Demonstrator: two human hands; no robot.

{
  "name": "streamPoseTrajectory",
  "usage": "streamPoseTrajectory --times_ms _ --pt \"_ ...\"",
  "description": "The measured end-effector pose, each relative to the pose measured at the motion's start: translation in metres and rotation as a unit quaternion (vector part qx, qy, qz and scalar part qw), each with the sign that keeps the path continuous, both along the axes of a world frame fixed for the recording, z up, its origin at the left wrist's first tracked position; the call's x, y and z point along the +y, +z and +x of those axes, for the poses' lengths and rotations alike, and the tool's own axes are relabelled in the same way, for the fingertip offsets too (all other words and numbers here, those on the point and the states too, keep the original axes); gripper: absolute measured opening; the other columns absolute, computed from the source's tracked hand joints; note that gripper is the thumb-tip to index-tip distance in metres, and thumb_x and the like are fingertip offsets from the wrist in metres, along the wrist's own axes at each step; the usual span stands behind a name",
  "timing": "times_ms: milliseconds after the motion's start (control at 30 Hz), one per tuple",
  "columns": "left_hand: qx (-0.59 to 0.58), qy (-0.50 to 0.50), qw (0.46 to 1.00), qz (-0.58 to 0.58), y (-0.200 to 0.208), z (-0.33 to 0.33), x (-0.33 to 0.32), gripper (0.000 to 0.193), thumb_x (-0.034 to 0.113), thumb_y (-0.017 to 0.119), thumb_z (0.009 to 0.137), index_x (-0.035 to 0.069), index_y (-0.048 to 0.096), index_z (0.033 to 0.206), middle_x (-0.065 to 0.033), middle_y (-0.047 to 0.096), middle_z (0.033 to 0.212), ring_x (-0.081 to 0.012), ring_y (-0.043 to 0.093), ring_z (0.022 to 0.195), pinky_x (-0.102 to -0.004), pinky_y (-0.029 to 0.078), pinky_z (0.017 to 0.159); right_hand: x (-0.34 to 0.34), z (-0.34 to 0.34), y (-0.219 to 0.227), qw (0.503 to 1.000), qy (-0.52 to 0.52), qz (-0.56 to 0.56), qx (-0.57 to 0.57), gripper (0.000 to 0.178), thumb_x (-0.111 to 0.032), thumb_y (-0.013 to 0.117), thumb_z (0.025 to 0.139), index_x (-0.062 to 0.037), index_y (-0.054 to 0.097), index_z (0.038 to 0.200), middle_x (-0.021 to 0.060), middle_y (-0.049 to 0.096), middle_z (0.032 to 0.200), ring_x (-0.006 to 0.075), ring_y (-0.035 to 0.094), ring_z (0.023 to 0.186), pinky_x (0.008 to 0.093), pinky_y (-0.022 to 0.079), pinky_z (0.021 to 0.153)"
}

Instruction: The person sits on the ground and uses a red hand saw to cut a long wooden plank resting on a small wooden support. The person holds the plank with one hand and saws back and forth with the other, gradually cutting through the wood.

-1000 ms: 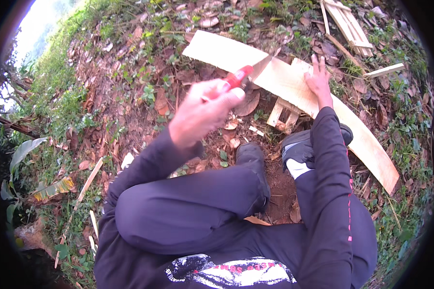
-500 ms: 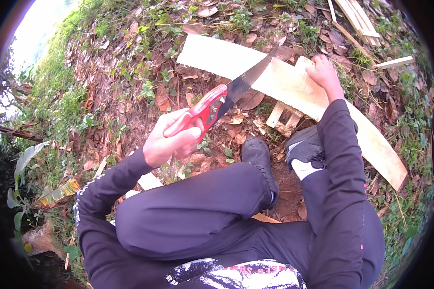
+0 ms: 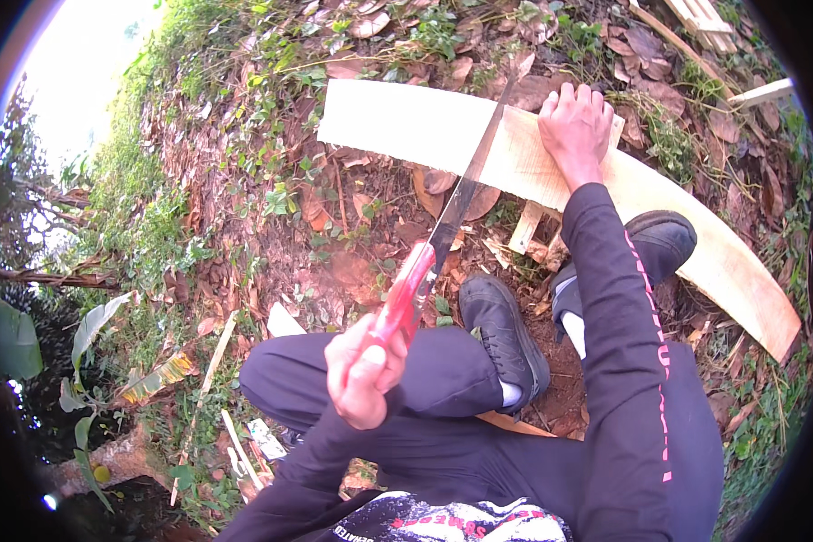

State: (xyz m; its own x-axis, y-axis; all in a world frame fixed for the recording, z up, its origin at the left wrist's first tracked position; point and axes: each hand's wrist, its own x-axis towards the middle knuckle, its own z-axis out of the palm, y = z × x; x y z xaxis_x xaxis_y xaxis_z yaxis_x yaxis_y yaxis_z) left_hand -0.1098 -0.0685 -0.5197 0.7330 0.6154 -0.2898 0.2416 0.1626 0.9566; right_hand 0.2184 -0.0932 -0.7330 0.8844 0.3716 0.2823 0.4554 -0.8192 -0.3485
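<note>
A hand saw with a red handle (image 3: 402, 294) is gripped in my left hand (image 3: 363, 372), above my bent left leg. Its long blade (image 3: 471, 176) slants up and away, lying across the pale wooden board (image 3: 397, 113) left of the board's middle. My right hand (image 3: 576, 131) presses down on the board to the right of the blade, its fingers bent over the far edge. Under the board shows part of a small wooden support (image 3: 527, 228). My right shoe (image 3: 664, 242) rests on the board's near side.
My left shoe (image 3: 501, 339) stands on bare soil. Dry leaves (image 3: 429, 185) and green plants surround the board. Wooden slats (image 3: 703, 23) lie at the far right, near a thin stick (image 3: 682, 50). Narrow wood strips (image 3: 240, 449) lie at lower left.
The saw handle has come back toward my body, and the blade now points more steeply away. My right hand has shifted left along the board. My right foot has moved up onto the board.
</note>
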Motion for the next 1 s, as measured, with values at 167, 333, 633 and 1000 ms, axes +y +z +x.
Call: streamPoseTrajectory --times_ms 167,333,633,1000 --pt "0.003 0.020 0.998 0.067 -0.059 0.073 -0.002 0.028 0.023 0.049 0.086 -0.004 0.052 0.084 0.0001 0.045 0.055 -0.0043 0.036 0.044 -0.0212 0.023 0.039 -0.005 -0.003 -0.001 1.000 -0.012 0.002 0.002 0.030 -0.025 0.046 0.088 -0.0014 0.062 0.093 0.0143 0.061 0.097 0.0286 0.055 0.097 0.0429 0.039 0.089" --pt "0.023 0.018 0.998 0.054 -0.040 0.053 -0.017 0.032 0.028 0.050 0.085 -0.003 0.051 0.083 0.0005 0.043 0.053 -0.0036 0.033 0.041 -0.0209 0.022 0.038 -0.009 0.002 -0.007 1.000 -0.006 0.019 0.009 0.032 -0.027 0.042 0.090 -0.0015 0.062 0.095 0.0156 0.062 0.098 0.0292 0.055 0.097 0.0429 0.039 0.089" --pt "-0.001 -0.008 1.000 0.004 -0.031 0.051 -0.020 0.017 0.012 0.049 0.085 -0.004 0.054 0.087 0.0025 0.045 0.059 -0.0023 0.034 0.047 -0.0201 0.024 0.043 -0.013 -0.007 -0.005 0.999 -0.007 0.003 0.035 0.034 -0.028 0.040 0.092 -0.0014 0.061 0.094 0.0159 0.060 0.096 0.0285 0.055 0.098 0.0423 0.038 0.087" --pt "-0.004 -0.003 0.999 0.054 -0.046 0.004 -0.035 0.018 0.015 0.048 0.087 -0.002 0.052 0.084 0.0018 0.041 0.054 -0.0024 0.031 0.043 -0.0198 0.022 0.041 -0.024 -0.037 -0.019 0.982 0.135 0.100 -0.081 0.026 -0.027 0.049 0.095 -0.0058 0.061 0.084 0.0068 0.059 0.084 0.0236 0.057 0.087 0.0384 0.044 0.076"
